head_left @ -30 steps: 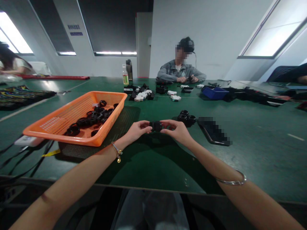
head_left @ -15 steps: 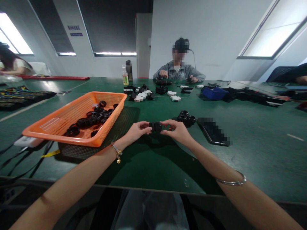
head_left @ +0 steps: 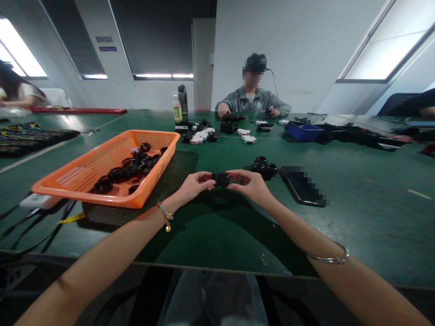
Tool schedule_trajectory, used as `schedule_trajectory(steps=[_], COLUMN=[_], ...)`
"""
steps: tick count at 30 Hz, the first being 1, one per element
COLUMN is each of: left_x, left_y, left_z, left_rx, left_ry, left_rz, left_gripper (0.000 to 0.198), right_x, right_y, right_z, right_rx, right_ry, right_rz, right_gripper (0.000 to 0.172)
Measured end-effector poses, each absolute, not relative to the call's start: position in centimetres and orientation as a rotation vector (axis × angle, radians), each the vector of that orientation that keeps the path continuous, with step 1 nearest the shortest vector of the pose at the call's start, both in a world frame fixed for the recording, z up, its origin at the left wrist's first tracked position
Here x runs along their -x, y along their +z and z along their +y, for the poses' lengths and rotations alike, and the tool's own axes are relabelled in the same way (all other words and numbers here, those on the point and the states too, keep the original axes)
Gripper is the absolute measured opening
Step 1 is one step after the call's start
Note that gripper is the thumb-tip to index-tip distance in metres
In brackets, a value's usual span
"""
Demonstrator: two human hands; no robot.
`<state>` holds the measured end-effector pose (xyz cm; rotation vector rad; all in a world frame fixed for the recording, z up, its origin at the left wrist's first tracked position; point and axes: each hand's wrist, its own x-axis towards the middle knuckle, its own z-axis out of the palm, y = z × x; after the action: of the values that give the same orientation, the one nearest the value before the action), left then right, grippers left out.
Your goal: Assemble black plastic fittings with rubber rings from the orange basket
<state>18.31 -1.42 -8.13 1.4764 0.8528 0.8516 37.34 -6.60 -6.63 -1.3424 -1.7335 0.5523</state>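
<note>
A small black round part (head_left: 220, 179) is held above the green table (head_left: 217, 226) between both hands. My left hand (head_left: 194, 184) pinches its left side with thumb and fingertips. My right hand (head_left: 249, 184) pinches its right side the same way. Just beyond my right hand lies a small cluster of similar black round parts (head_left: 264, 167). An orange basket (head_left: 84, 170) to the left holds several black rings (head_left: 131, 168).
A dark flat device (head_left: 302, 186) lies right of the cluster. Across the table a person in a grey jacket (head_left: 253, 102) works among black and white parts (head_left: 204, 131) and a blue bin (head_left: 304, 131). Two bottles (head_left: 180, 105) stand at the back. Cables hang at the near left edge.
My hands have stayed in place on the black part, with only slight finger shifts. The person across the table has moved their hands and head.
</note>
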Motion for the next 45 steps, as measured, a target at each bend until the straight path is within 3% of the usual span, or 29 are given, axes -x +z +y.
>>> schedule_trajectory(steps=[38,45], left_x=[-18.2,-18.33], left_y=[-8.42,-8.04], left_z=[-1.21,-1.5], left_rx=[-1.481,-1.418], left_ry=[0.858,0.854], left_rz=[0.845,0.863], left_gripper=[0.031,0.028], right_x=[-37.63,-37.34], right_y=[-6.95,-7.01], right_z=[-6.37,-6.47], right_rx=[1.351,1.338], right_ry=[0.484,0.563], right_rz=[-1.795,-1.726], right_gripper=[0.033,0.042])
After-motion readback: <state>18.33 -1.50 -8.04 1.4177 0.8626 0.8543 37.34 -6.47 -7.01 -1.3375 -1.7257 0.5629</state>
